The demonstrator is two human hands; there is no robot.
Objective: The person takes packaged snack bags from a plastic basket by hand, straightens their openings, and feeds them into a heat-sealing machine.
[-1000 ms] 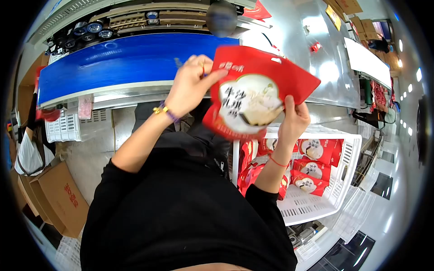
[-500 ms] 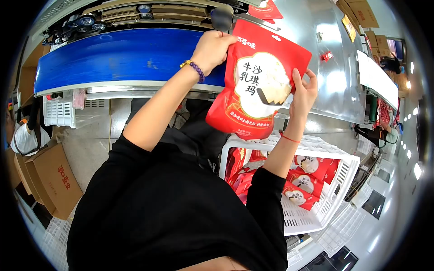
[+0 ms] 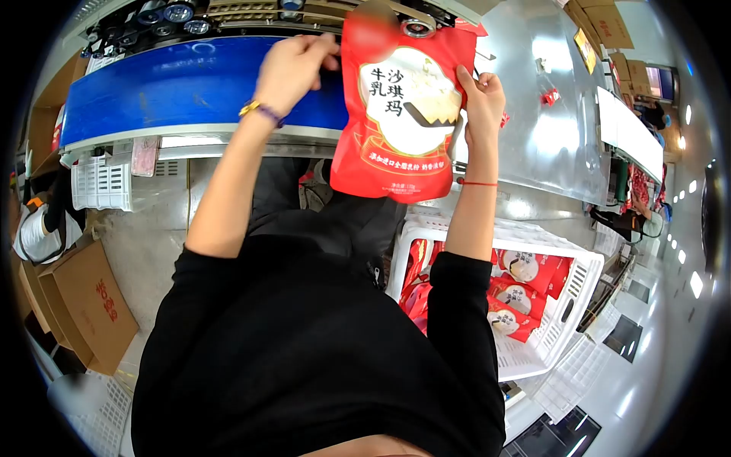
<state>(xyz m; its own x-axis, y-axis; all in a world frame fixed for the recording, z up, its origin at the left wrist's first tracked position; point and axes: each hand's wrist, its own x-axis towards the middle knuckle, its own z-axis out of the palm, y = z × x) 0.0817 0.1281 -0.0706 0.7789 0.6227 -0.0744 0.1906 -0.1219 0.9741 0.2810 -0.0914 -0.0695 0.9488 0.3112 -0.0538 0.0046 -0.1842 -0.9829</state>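
Note:
A red snack pouch [image 3: 400, 160] with a cream-white label and dark Chinese characters hangs upright over the near edge of the blue conveyor belt [image 3: 190, 91]. My right hand [image 3: 481, 99] pinches its right edge, thumb on the front face. My left hand [image 3: 293, 72] is just left of the pouch, over the belt, with bent fingers slightly apart and nothing visible in them. A blurred patch hides part of the pouch's top. Below my right forearm, a white plastic crate [image 3: 563, 320] holds several similar red pouches [image 3: 514, 297].
Machine rollers and dark knobs [image 3: 175, 14] line the belt's far side. A steel table [image 3: 544, 145] with a small red packet [image 3: 550, 97] stands to the right. On the floor at left are an open cardboard box [image 3: 91, 305] and a white crate [image 3: 103, 183]. Other people are at both sides.
My left hand has let go of the pouch's upper left corner and moved left. The pouch, still in my right hand, has shifted up and left toward the machine.

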